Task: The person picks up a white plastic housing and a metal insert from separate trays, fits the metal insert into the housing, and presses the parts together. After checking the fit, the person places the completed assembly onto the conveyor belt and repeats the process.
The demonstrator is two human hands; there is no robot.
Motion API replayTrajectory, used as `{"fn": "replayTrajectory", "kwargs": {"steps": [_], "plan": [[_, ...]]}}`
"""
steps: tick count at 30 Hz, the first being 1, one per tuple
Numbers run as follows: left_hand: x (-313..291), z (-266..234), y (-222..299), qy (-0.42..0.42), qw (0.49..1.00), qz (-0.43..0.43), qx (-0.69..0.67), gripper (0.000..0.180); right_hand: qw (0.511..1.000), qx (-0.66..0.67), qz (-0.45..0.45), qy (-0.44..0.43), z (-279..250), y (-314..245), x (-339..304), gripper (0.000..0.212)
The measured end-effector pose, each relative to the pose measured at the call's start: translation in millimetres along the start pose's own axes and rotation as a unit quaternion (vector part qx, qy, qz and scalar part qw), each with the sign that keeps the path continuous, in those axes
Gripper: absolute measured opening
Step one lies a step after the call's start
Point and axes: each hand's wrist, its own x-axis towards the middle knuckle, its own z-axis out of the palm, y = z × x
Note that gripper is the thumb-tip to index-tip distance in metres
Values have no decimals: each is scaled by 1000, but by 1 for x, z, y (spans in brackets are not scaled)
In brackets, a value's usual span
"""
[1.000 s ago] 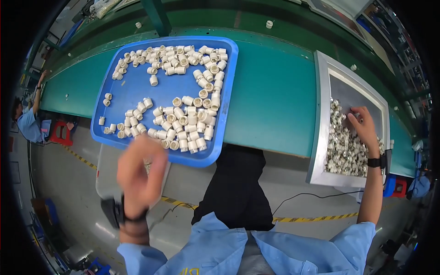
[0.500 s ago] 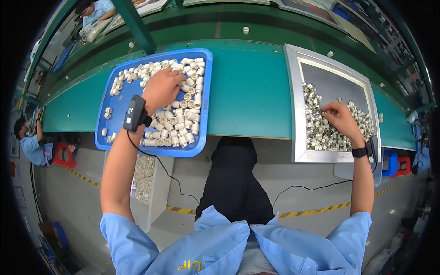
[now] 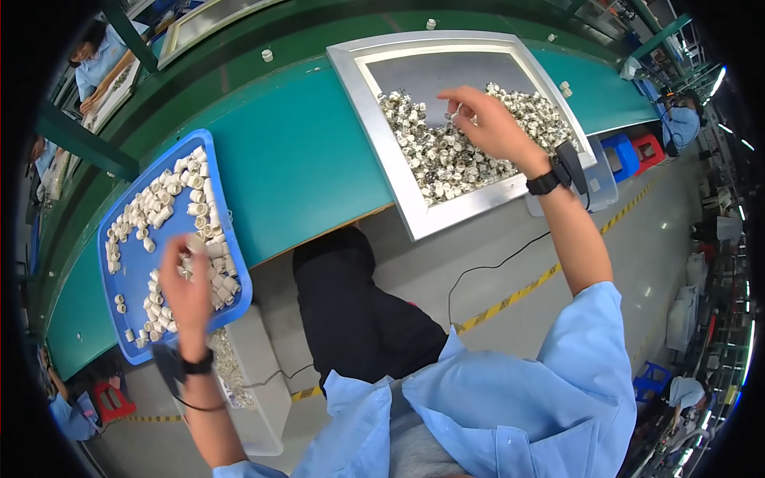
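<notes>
Fingers of your left hand (image 3: 188,296) seem to pinch a white cap (image 3: 195,244) over the blue tray (image 3: 131,279), frame left; your right hand's (image 3: 496,129) curl above small parts (image 3: 446,159) in the silver-rimmed tray (image 3: 378,143), upper centre, grip unclear. Plenty lies loose in both; how much is done, I can't tell.

My left forearm (image 3: 211,414) rises from the lower edge, leaning a little to the left, and my left hand (image 3: 186,293) continues upward from it, blurred, fingers curved toward the thumb. I can't tell how tightly they close. My right arm bends at the elbow, the bare right forearm (image 3: 575,239) slanting up and to the left. My right hand (image 3: 498,131) shows its back, fingers bent leftward, thumb tucked beneath. My hands are well apart, the right one higher.
</notes>
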Motion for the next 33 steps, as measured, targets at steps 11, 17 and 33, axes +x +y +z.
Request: {"fn": "replayTrajectory", "kwargs": {"steps": [11, 17, 33], "plan": [[-109, 79, 140, -149, 827, -50, -539, 23, 890, 448, -47, 67, 48, -132, -60, 51], [-124, 81, 160, -102, 744, -102, -653, 29, 828, 530, -146, 112, 121, -187, -99, 61], [-150, 63, 148, -133, 708, -108, -685, 34, 781, 579, -199, 121, 137, -198, -121, 33]]}}
